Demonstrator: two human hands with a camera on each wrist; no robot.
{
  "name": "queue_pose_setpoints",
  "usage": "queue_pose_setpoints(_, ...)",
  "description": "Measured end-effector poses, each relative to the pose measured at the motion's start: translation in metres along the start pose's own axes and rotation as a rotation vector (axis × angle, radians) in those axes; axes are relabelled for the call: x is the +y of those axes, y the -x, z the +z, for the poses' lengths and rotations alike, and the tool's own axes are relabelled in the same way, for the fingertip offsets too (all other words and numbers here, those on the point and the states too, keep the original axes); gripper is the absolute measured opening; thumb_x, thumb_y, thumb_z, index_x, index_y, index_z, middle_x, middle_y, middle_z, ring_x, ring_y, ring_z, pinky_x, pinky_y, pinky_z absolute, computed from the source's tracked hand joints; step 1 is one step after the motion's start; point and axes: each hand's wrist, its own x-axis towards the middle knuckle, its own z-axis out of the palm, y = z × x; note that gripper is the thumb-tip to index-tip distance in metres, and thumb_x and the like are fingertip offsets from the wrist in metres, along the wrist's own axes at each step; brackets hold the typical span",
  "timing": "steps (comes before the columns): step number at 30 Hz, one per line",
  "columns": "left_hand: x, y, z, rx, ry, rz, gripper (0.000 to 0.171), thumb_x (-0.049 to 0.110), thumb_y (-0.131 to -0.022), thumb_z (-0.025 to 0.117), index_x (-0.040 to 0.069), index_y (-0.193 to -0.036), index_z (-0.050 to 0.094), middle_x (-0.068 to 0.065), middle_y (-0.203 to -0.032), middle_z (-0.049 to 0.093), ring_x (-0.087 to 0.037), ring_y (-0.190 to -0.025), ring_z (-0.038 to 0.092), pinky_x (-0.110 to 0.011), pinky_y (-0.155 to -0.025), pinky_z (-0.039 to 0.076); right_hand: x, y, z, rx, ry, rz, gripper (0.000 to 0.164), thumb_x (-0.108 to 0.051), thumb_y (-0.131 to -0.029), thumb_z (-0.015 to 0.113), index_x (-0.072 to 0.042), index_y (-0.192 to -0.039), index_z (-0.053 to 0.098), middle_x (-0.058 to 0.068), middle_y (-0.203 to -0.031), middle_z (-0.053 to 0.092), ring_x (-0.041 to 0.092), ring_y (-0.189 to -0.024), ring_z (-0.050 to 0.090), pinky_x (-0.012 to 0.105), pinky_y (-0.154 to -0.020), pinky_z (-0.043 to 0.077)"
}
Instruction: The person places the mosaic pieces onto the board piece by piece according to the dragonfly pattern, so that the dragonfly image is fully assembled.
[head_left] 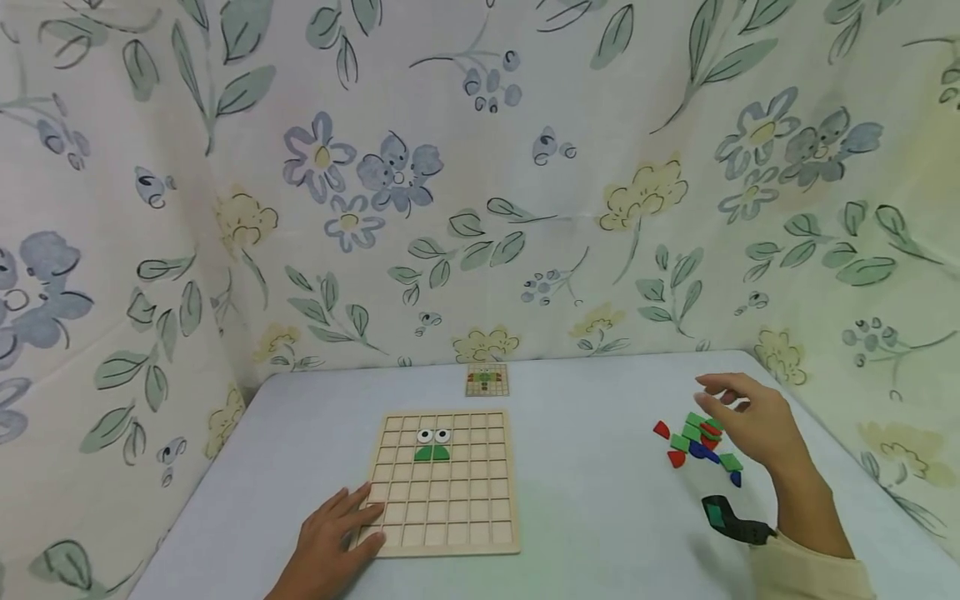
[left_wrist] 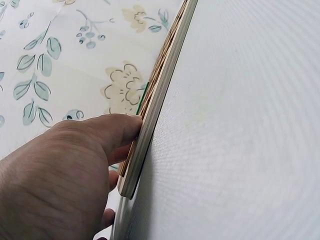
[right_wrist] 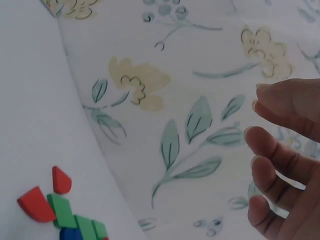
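My left hand (head_left: 336, 533) rests on the lower left corner of a wooden grid board (head_left: 450, 552), its fingers over the rim. In the left wrist view the thumb touches the board's edge (left_wrist: 159, 100). Two white eye discs (head_left: 425, 436) sit side by side in the board's cells, with two green quarter-round pieces (head_left: 423, 453) in the cells below them. Above a loose heap of pieces, my right hand (head_left: 753, 421) is raised, fingers slightly bent and holding nothing. The heap has green squares (head_left: 680, 442), red quarter-round pieces (head_left: 677, 459) and blue pieces (head_left: 702, 452).
A small pattern card (head_left: 487, 380) showing a coloured figure on a grid lies at the back of the white table (head_left: 592, 467). Floral cloth (head_left: 480, 183) hangs behind and at both sides. A black strap (head_left: 735, 525) is on my right wrist.
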Motion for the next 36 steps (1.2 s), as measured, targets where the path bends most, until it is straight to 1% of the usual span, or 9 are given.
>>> queue_pose_setpoints(4,0.0,-0.001,0.0,-0.006,-0.004,-0.005,0.046,0.05,-0.087,0.067,0.018,-0.121,0.07,-0.006,-0.143,0.048,-0.043,-0.133,0.034,-0.07,-0.099,0.022,0.025,0.0,0.004,-0.005,0.011,0.138,0.042,-0.035,-0.096,0.061,-0.001,-0.121,0.063,0.018,-0.102,0.062,0.03,-0.091,0.052,0.032,-0.059,0.045)
queue_pose_setpoints(9,0.002,-0.001,-0.001,-0.022,0.001,-0.015,0.046,0.049,-0.087,0.067,0.018,-0.12,0.07,-0.006,-0.143,0.048,-0.043,-0.133,0.033,-0.07,-0.099,0.021,0.056,0.004,0.016,-0.031,0.042,0.257,0.048,-0.039,-0.095,0.06,0.0,-0.123,0.06,0.018,-0.102,0.062,0.031,-0.09,0.051,0.032,-0.058,0.045)
queue_pose_setpoints(13,0.004,-0.001,-0.003,-0.025,-0.009,-0.021,0.045,0.048,-0.086,0.068,0.017,-0.12,0.07,-0.007,-0.142,0.049,-0.044,-0.132,0.035,-0.071,-0.098,0.022,0.073,0.007,0.025,-0.077,0.037,0.344,0.055,-0.043,-0.095,0.059,0.002,-0.126,0.057,0.022,-0.106,0.06,0.035,-0.093,0.052,0.036,-0.062,0.049)
queue_pose_setpoints(18,0.003,-0.001,-0.003,-0.007,-0.024,-0.002,0.045,0.048,-0.087,0.068,0.017,-0.119,0.07,-0.007,-0.141,0.05,-0.045,-0.13,0.037,-0.072,-0.096,0.024,0.085,0.01,0.032,-0.19,0.02,0.441,0.063,-0.048,-0.093,0.058,0.004,-0.129,0.052,0.031,-0.115,0.054,0.045,-0.1,0.052,0.048,-0.07,0.051)
queue_pose_setpoints(21,0.002,-0.001,-0.003,-0.005,-0.024,0.006,0.046,0.05,-0.087,0.067,0.017,-0.12,0.07,-0.007,-0.141,0.05,-0.045,-0.13,0.037,-0.072,-0.096,0.025,0.09,0.011,0.036,-0.238,0.043,0.449,0.063,-0.047,-0.093,0.059,0.005,-0.129,0.051,0.033,-0.116,0.053,0.047,-0.101,0.051,0.05,-0.072,0.05)
queue_pose_setpoints(23,0.001,-0.001,-0.003,-0.008,-0.021,0.007,0.047,0.05,-0.088,0.066,0.016,-0.12,0.07,-0.007,-0.141,0.05,-0.045,-0.13,0.037,-0.072,-0.096,0.024,0.094,0.012,0.039,-0.24,0.057,0.429,0.061,-0.044,-0.093,0.061,0.005,-0.127,0.052,0.033,-0.115,0.053,0.047,-0.099,0.052,0.05,-0.072,0.05)
queue_pose_setpoints(28,-0.001,-0.002,-0.001,-0.018,-0.008,-0.017,0.048,0.052,-0.087,0.066,0.017,-0.12,0.07,-0.006,-0.141,0.05,-0.044,-0.132,0.035,-0.072,-0.097,0.023,0.099,0.015,0.049,-0.213,0.101,0.352,0.052,-0.032,-0.092,0.065,0.006,-0.124,0.053,0.034,-0.11,0.056,0.049,-0.098,0.053,0.053,-0.071,0.049)
queue_pose_setpoints(32,-0.001,-0.002,0.0,-0.03,-0.014,-0.041,0.051,0.055,-0.085,0.065,0.019,-0.12,0.07,-0.004,-0.142,0.049,-0.042,-0.133,0.034,-0.072,-0.097,0.022,0.099,0.016,0.052,-0.187,0.118,0.339,0.043,-0.023,-0.091,0.065,0.006,-0.121,0.055,0.034,-0.107,0.057,0.051,-0.098,0.053,0.056,-0.073,0.047)
queue_pose_setpoints(36,-0.001,-0.001,0.0,-0.032,-0.035,-0.027,0.049,0.053,-0.086,0.066,0.018,-0.12,0.07,-0.005,-0.141,0.05,-0.043,-0.131,0.036,-0.072,-0.096,0.024,0.095,0.016,0.052,-0.166,0.108,0.332,0.038,-0.015,-0.09,0.064,0.005,-0.12,0.057,0.033,-0.106,0.058,0.049,-0.096,0.054,0.055,-0.072,0.047)
